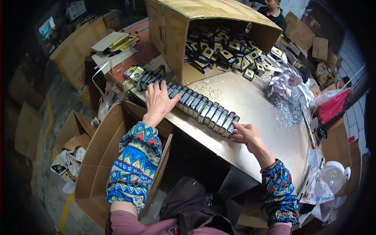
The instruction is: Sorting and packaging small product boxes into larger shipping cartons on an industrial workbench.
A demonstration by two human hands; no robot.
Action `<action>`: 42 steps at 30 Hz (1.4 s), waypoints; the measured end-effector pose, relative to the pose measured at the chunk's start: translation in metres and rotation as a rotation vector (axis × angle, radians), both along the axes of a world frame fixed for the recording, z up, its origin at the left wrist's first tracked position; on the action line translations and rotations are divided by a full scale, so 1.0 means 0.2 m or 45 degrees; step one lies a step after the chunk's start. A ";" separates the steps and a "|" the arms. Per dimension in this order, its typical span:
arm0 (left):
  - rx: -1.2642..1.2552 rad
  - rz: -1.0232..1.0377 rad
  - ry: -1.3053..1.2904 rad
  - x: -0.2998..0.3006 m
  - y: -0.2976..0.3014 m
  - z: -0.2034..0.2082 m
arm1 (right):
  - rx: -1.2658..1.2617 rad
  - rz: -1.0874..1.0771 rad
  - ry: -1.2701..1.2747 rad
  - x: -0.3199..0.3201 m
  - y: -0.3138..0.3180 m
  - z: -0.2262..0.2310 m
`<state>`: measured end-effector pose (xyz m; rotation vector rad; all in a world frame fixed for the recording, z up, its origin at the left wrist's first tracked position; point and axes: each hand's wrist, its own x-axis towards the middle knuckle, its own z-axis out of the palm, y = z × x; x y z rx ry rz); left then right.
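Note:
A long row of small black-and-yellow boxes (199, 105) stands packed side by side along the near edge of the table. Over the left part of this row lies my left hand (159, 101), its fingers spread on the box tops and its thumb pointing right. My right hand (247, 136) is at the row's right end, thumb and fingers closed on the last small box (231, 126). Part of that box is hidden by the fingers. Further left, a few boxes (137, 74) lie with yellow faces up.
Behind the row a large carton (168, 35) lies on its side, spilling loose boxes (225, 53) onto the table (250, 98). Small metal pieces (288, 109) are heaped at the right. An open carton (98, 156) stands below my left arm. Another person (273, 13) is at the back.

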<state>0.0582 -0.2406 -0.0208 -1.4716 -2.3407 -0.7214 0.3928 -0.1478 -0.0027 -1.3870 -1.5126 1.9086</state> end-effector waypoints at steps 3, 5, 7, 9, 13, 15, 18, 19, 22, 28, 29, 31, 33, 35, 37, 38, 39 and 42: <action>-0.009 0.040 0.098 0.00 0.00 -0.05 | 0.030 0.012 0.022 -0.01 -0.01 0.00; -0.039 0.034 0.163 0.03 0.00 -0.07 | 0.018 0.008 0.026 0.00 -0.01 0.00; -0.045 0.000 0.106 0.02 0.00 -0.04 | 0.009 0.007 0.027 0.01 0.00 -0.01; -0.119 0.087 -0.098 0.02 0.02 0.04 | -0.003 -0.014 0.016 0.02 -0.01 -0.03; -0.635 0.129 -0.383 -0.16 0.11 0.18 | 0.036 0.023 -0.006 -0.01 0.03 -0.03; -0.691 0.094 -0.441 -0.20 0.12 0.19 | 0.070 0.049 -0.079 -0.07 0.04 -0.02; -0.697 0.066 -0.543 -0.15 0.15 0.21 | 0.282 0.000 -0.171 -0.14 -0.01 -0.02; -0.579 0.058 -0.596 -0.12 0.14 0.17 | 0.348 -0.019 -0.213 -0.14 -0.02 -0.02; -0.049 -0.022 -0.795 -0.08 0.07 0.10 | 0.678 -0.162 -0.230 -0.12 -0.07 0.04; 0.407 -0.060 -1.234 0.20 0.09 -0.11 | 1.190 -0.537 0.026 -0.06 -0.11 -0.23; 0.387 0.008 -1.059 0.18 0.08 -0.23 | 0.960 -0.491 -0.054 -0.10 -0.17 -0.20; 0.527 -0.057 -1.045 0.33 0.11 -0.18 | 1.001 -0.552 0.000 -0.08 -0.15 -0.24; 0.677 -0.063 -0.942 0.29 0.07 -0.17 | 0.971 -0.512 0.126 -0.13 -0.17 -0.19; 0.855 0.019 -0.846 0.22 -0.06 -0.17 | 1.010 -0.453 0.216 -0.22 -0.22 -0.14; 0.951 0.043 -1.042 0.12 -0.28 -0.08 | 1.070 -0.364 0.242 -0.36 -0.31 -0.02; 0.996 0.193 -1.210 0.12 -0.29 -0.17 | 1.209 -0.284 0.202 -0.39 -0.30 -0.02; 1.040 0.433 -1.228 0.01 -0.52 -0.12 | 1.265 -0.149 0.302 -0.56 -0.37 0.04; 1.228 0.621 -1.348 -0.14 -0.89 -0.37 | 1.475 0.113 0.257 -0.97 -0.51 -0.03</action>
